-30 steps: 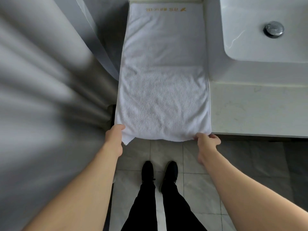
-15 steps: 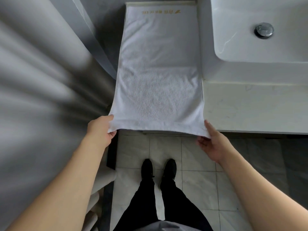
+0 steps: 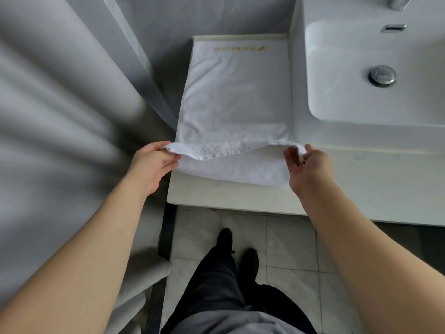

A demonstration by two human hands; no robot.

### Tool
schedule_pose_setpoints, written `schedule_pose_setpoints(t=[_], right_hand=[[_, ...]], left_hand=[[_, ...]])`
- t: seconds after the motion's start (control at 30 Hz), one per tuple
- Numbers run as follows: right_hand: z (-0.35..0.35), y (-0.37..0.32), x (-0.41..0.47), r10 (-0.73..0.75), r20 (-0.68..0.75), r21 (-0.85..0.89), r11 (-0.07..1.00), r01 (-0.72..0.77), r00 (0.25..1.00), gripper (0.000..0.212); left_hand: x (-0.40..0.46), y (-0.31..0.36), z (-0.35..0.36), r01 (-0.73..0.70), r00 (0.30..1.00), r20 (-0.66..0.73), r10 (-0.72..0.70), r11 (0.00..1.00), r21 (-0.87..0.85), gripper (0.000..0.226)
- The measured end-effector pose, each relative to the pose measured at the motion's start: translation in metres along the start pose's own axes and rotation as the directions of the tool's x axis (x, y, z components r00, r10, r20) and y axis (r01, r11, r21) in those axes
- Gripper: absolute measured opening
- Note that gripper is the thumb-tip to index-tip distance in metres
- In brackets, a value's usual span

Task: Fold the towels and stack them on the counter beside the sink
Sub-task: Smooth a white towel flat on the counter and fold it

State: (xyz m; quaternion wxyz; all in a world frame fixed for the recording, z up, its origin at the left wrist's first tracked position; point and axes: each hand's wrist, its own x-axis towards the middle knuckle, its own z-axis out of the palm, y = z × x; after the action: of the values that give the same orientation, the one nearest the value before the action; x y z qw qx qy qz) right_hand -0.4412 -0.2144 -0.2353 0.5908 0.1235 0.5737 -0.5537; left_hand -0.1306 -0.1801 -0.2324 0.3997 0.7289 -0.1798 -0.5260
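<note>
A white towel (image 3: 237,97) with gold lettering at its far end lies lengthwise on the pale counter (image 3: 375,179), left of the sink (image 3: 361,68). Its near end is lifted and curled back over the rest. My left hand (image 3: 154,162) pinches the near left corner, and my right hand (image 3: 304,165) pinches the near right corner. Both hands hover just above the counter with the raised hem sagging between them.
A grey curtain (image 3: 62,116) hangs along the left, close to my left arm. The sink has a chrome drain (image 3: 382,75). Below the counter's front edge is a tiled floor (image 3: 291,249) with my legs and black shoes.
The towel's near end hung over the counter's front edge. Both hands have gripped its corners and lifted them up and forward over the counter, starting a fold.
</note>
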Motion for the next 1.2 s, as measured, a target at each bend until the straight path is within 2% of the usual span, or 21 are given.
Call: schedule_pose_setpoints(t=[0.07,0.1,0.13,0.17,0.2,0.27,0.33,0.37,0.4,0.43,0.47,0.5,0.63,0.77,0.93,1.07,1.2], right_hand=[[0.018,0.003,0.009,-0.069,-0.006,-0.121,0.990,0.067,0.998,0.044],[0.026,0.006,0.015,-0.139,-0.001,-0.246,0.960,0.134,0.990,0.039],[0.035,0.009,0.022,-0.237,0.011,-0.421,0.880,0.220,0.971,0.032],[0.043,0.010,0.029,-0.348,0.044,-0.603,0.738,0.303,0.936,0.021],[0.052,0.009,0.035,-0.442,0.106,-0.745,0.558,0.366,0.891,0.012],[0.070,0.000,0.048,-0.543,0.287,-0.864,0.209,0.458,0.789,0.016],[0.093,-0.014,0.058,-0.511,0.535,-0.823,-0.134,0.552,0.673,0.019],[0.106,-0.021,0.063,-0.447,0.663,-0.747,-0.352,0.564,0.600,0.019],[0.119,-0.029,0.070,-0.371,0.765,-0.637,-0.556,0.534,0.527,0.020],[0.132,-0.038,0.081,-0.305,0.831,-0.522,-0.715,0.465,0.465,0.021],[0.146,-0.048,0.092,-0.263,0.864,-0.434,-0.820,0.373,0.429,0.021],[0.160,-0.058,0.104,-0.243,0.872,-0.384,-0.877,0.288,0.425,0.020],[0.217,-0.095,0.138,-0.222,0.843,-0.286,-0.956,0.058,0.490,0.026],[0.266,-0.114,0.161,-0.142,0.768,-0.056,-0.986,-0.155,0.625,0.036],[0.316,-0.119,0.189,-0.078,0.714,0.142,-0.957,-0.254,0.696,0.049],[0.345,-0.115,0.209,-0.049,0.641,0.265,-0.922,-0.281,0.766,0.053],[0.360,-0.110,0.233,-0.028,0.644,0.258,-0.933,-0.252,0.765,0.050]], left_hand=[[0.015,0.010,0.007,-0.027,0.999,-0.039,0.031,0.995,0.100,0.020],[0.023,0.016,0.012,-0.035,0.998,-0.052,0.042,0.990,0.140,0.015],[0.034,0.021,0.015,-0.046,0.997,-0.054,0.055,0.985,0.167,0.008],[0.043,0.028,0.019,-0.057,0.996,-0.051,0.067,0.982,0.178,0.002],[0.053,0.034,0.022,-0.065,0.996,-0.047,0.075,0.981,0.183,0.013],[0.073,0.047,0.032,-0.069,0.996,-0.046,0.079,0.978,0.196,0.023],[0.094,0.063,0.041,-0.066,0.995,-0.061,0.079,0.978,0.196,0.023],[0.104,0.071,0.045,-0.060,0.994,-0.078,0.075,0.984,0.170,0.021],[0.114,0.078,0.047,-0.065,0.993,-0.091,0.079,0.986,0.152,0.020],[0.126,0.086,0.050,-0.079,0.990,-0.106,0.095,0.986,0.144,0.021],[0.137,0.094,0.052,-0.099,0.986,-0.116,0.116,0.984,0.147,0.023],[0.149,0.100,0.055,-0.123,0.982,-0.118,0.144,0.978,0.168,0.028],[0.193,0.122,0.072,-0.247,0.955,-0.108,0.278,0.940,0.235,0.053],[0.227,0.153,0.102,-0.277,0.947,-0.100,0.307,0.932,0.234,0.032],[0.278,0.186,0.123,-0.200,0.972,-0.096,0.216,0.968,0.153,0.012],[0.318,0.199,0.141,-0.134,0.984,-0.095,0.150,0.979,0.153,0.013],[0.347,0.202,0.159,-0.116,0.980,-0.140,0.145,0.973,0.198,0.024]])
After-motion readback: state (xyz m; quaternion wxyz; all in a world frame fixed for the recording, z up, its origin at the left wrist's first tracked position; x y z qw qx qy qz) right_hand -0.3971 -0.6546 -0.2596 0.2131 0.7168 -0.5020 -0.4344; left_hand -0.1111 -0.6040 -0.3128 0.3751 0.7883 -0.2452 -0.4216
